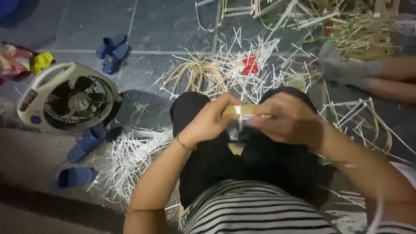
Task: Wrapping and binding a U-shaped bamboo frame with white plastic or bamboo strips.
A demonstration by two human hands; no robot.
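A: What's nearest the camera?

B: Striped shirt (255, 210), black trousers (242, 160); person sits w/ knees up. Above the lap, both hands meet on a short tan strip (244, 109) w/ a white band round its middle. Long axis runs left-right across the view, ends pointing to each hand.

A: Hands, how are they?

B: Left hand (211, 121) curled, thumb and fingers pinched on the strip's left end; thin bracelet (183, 143) on that wrist. Right hand (289, 118) closed over the right end, fingers folded tight. A thin white sliver sticks out near the right fingers; can't tell what it joins.

A: Surface and room?

B: Dark grey tiled floor (164, 26), dim light. White split strips (130, 160) heaped left of the knees, more scattered beyond them, approx. too many to count. One coil of pale cane (195, 73) ahead of the knees.

A: Counts, farther out?

B: One small floor fan (69, 97) at left, lying face up. Four blue slippers: two by the fan's near side (86, 143), (76, 177), two farther off (112, 51). One red item (249, 65) among the strips. Far right, another person's leg w/ grey sock (346, 69), beside a cane bundle (364, 37).
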